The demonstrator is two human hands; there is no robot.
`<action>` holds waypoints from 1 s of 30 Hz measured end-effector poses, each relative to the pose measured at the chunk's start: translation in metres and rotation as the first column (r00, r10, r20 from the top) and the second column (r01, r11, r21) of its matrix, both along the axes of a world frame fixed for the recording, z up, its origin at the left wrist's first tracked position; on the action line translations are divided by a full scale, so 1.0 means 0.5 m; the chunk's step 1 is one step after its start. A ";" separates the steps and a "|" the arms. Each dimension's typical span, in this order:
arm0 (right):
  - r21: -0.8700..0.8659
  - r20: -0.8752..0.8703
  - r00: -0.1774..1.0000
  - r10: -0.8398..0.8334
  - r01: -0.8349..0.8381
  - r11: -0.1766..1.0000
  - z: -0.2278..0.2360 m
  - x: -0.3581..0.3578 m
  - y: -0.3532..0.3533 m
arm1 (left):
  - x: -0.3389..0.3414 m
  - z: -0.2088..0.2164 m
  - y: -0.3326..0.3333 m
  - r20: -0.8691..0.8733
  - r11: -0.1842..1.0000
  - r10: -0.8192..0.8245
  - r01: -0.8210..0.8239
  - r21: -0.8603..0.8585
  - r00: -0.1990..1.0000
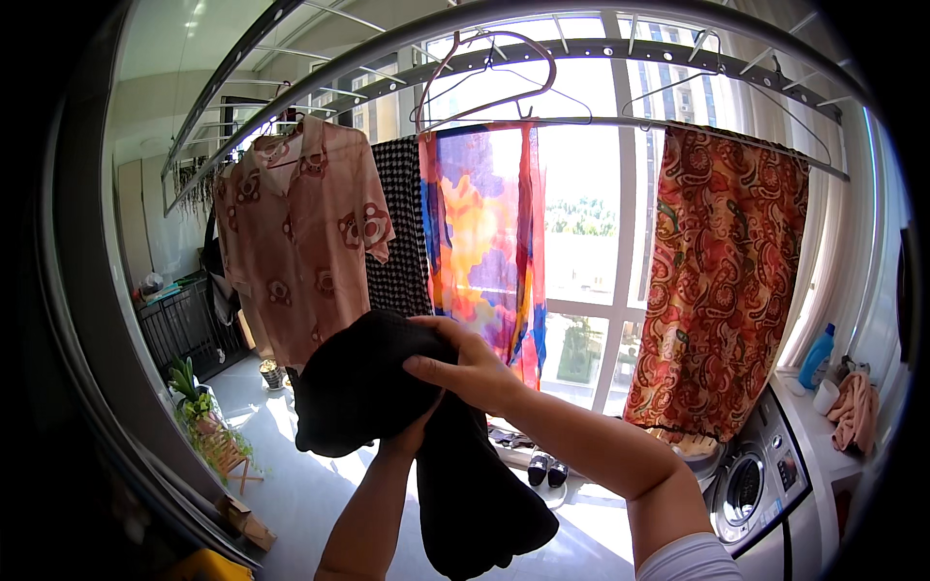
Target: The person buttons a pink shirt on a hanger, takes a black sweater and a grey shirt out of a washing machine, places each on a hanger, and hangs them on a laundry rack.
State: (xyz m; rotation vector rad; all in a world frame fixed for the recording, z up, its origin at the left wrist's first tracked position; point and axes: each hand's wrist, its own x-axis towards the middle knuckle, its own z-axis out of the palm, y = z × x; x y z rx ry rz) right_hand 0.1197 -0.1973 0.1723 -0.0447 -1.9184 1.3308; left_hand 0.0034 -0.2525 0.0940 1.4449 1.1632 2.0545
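Note:
A black garment (368,387) is held up in front of me, its upper part bunched and its lower part hanging down. My right hand (465,363) grips its upper right edge, with the thumb on the near face and the fingers over the top. From below, my left hand (415,434) reaches into or behind the cloth. Black fabric covers its fingers, so their pose does not show. Just beyond the garment hangs a pink patterned short-sleeved shirt (305,232). A black-and-white checked cloth (399,213) hangs beside the shirt.
Overhead runs a metal drying rack (639,119) with a brown hanger (484,36) and wire hangers. A multicoloured scarf (475,232) and a red paisley cloth (722,281) hang from it. A washing machine (751,484) stands right, potted plants (199,407) left, shoes (547,472) on the floor.

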 end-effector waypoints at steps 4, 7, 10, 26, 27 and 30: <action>0.102 -0.343 0.832 -0.436 0.495 0.863 0.149 0.031 0.058 | -0.039 0.204 0.096 0.122 0.917 -0.340 0.300 0.262 0.932; 0.007 -0.809 0.247 -0.533 0.912 0.411 0.302 0.095 0.094 | -0.081 0.356 0.207 0.135 0.716 -0.686 0.629 0.303 0.715; 0.066 -0.861 0.273 -0.430 0.897 0.438 0.448 0.140 0.104 | -0.116 0.495 0.307 0.030 0.613 -0.765 0.713 0.341 0.643; -0.067 -0.417 0.475 -0.775 0.834 0.548 0.568 0.121 0.162 | -0.024 0.648 0.381 -0.126 0.373 -0.878 0.825 0.426 0.462; -0.070 -0.443 0.490 -0.750 0.816 0.574 0.553 0.129 0.159 | -0.012 0.646 0.369 -0.123 0.385 -0.875 0.825 0.413 0.469; -0.120 -0.495 0.545 -0.677 0.729 0.674 0.492 0.155 0.153 | 0.030 0.609 0.325 -0.103 0.390 -0.881 0.831 0.396 0.462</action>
